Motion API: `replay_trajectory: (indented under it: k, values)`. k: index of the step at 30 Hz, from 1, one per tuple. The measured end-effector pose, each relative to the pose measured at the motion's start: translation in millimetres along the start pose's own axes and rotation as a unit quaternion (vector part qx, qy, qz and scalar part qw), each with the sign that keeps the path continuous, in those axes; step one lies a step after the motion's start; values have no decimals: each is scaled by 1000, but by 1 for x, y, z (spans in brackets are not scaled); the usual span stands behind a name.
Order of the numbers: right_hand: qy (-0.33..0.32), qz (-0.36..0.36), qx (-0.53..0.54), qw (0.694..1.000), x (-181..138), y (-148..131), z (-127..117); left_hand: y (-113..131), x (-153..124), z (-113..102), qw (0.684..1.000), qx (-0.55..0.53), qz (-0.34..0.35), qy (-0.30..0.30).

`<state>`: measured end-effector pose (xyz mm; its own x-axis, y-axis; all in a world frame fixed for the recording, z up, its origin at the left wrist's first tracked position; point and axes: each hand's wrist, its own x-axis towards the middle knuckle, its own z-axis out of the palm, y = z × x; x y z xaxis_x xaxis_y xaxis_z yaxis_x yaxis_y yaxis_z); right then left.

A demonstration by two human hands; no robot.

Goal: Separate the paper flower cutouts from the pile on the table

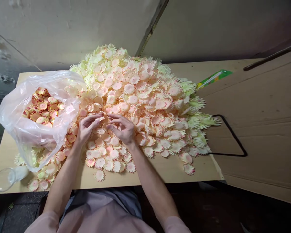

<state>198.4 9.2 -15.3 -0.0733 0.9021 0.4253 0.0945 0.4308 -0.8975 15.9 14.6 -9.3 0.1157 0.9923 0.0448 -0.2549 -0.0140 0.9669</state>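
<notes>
My left hand (88, 127) is above the middle of a big heap of artificial flower petal layers (135, 97), pale pink and cream with notched edges. Its thumb and fingers are closed on one small petal layer (101, 118). My right hand (123, 128) faces it from the right, fingers stretched toward that piece and thumb apart from them. Whether its fingertips touch the piece is too small to tell. Left of my hands, a clear plastic bag (48, 134) lies with its mouth wide, holding darker red-edged petal layers (42, 105).
A glass cup (5, 179) with white contents lies near the left front corner of the wooden table (174, 176). To the right are a green-and-yellow packet (214, 78), a bent black metal rod (235, 137) and a large cardboard sheet (262, 129). A grey wall stands behind.
</notes>
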Motion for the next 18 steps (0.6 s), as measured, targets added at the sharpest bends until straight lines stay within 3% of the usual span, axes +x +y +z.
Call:
replay_trajectory:
  k: [5,9,12,14,16,18]
  values:
    - [-32,-131,-171,976,4,-32,-4,11,-7,6,998,21,55,-22]
    - [-150,-215,-268,927,-15,-67,-3,24,-9,16,992,-3,122,-27]
    - [-315,-197,-316,873,-41,-80,4,38,-9,22,988,19,148,-29]
    - [-377,-167,-346,843,-54,-77,8,49,-13,24,985,54,161,-13]
    - [-383,-145,-362,838,-60,-70,9,60,-20,24,978,125,165,4]
    - [-348,-129,-366,854,-57,-62,5,69,-31,20,965,201,166,12]
